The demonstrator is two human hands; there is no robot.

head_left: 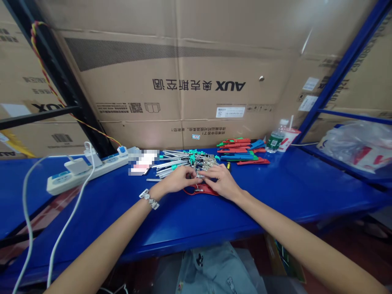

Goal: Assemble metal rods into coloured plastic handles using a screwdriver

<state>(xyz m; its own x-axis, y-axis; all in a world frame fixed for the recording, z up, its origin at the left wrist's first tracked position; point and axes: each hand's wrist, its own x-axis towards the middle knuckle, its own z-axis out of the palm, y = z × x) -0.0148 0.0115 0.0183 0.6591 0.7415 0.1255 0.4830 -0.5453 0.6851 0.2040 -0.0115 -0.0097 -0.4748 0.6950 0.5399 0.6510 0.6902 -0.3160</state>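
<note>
My left hand (180, 179) and my right hand (225, 183) meet over the blue table, fingertips nearly touching. Both are closed in a pinch, and whatever small parts sit between the fingers are too small and hidden to name. Just under them lies a flat red plastic piece (208, 190) with a thin red loop at its left and a bit of metal on top. Right behind my fingers is a pile of silvery metal rods (171, 158) with teal plastic ends (192, 157). Small metal fittings (211, 161) are heaped at its right side.
Red, blue and green plastic pieces (245, 156) are stacked at the back right, near a water bottle (274, 142) and a cup with a straw (288, 141). A power strip (104, 162) with white cables and a blurred-out phone-like object (143, 162) are at left. Cardboard (196, 53) walls the back.
</note>
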